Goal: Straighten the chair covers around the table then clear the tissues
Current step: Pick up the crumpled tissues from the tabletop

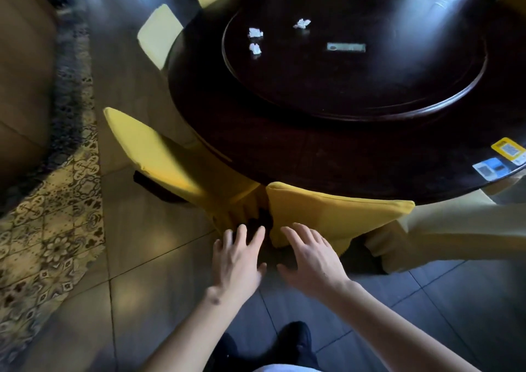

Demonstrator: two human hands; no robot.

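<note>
Item 1, nearest cam: dark shoes (pixel 296 340) on tiled floor (pixel 159 272), seen between the forearms.

Item 2: left hand (pixel 239 260), fingers spread wide, nothing held, reached toward the gap between two chairs. Contact w/ fabric cannot be told.

Item 3: right hand (pixel 310 257), fingers likewise spread wide, nothing held, placed just below the near cover's lower edge; touching or just short, not clear.

Item 4: near chair cover (pixel 336 212), yellow, on the chair back tucked against the counter (pixel 355 155) edge. Lower hem looks bunched toward its left corner.

Item 5: left chair cover (pixel 159 158), yellow, chair angled off the counter; dark frame is exposed at its lower edge, so cover judged not fully pulled down.

Item 6: tissues (pixel 255 33), three crumpled white pieces, on the raised round turntable (pixel 355 87) mid-counter, well apart from both hands. Not yet cleared.

Item 7: pale cover (pixel 455 229) at right; patterned rug (pixel 51 229) at left.

Step judged: cover straightening, early. Method rec'd: hem to be gripped at both lower corners, pulled down evenly, seams aligned w/ chair-back edges, folds smoothed outward. One-sided tugging to be avoided, as cover would skew. Tissues to be left for last.
</note>
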